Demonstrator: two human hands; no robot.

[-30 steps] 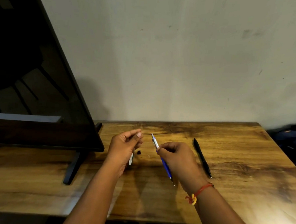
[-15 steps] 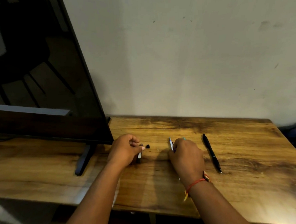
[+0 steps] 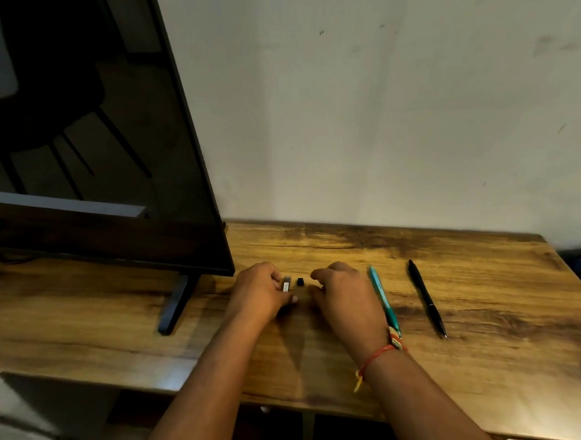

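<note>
Reach step in hand, fine pinch pending

Work surface: brown wood-grain table [image 3: 514,318]. Stood at its left, clear of the work: large black flat screen [image 3: 100,140]. The left hand [image 3: 260,294] is rested on the wood, with a short silver-grey metal piece [image 3: 286,283] pinched between thumb and fingers. Just across, the right hand [image 3: 343,303] is held low, thumb and forefinger loosely curled and parted, nothing gripped. Along its outer edge a teal plastic pen [image 3: 381,298] is laid; contact cannot be told. Further right a slim black pen [image 3: 425,297] is laid. Between the two hands a tiny black plastic part [image 3: 300,281] is sat on the table, just beside the silver-grey piece, untouched.

Step judged: reach for the black part. Next, a fine fingertip pinch is called for, closed gently so the part is not flicked away; mating with the silver-grey piece is likely after.
</note>
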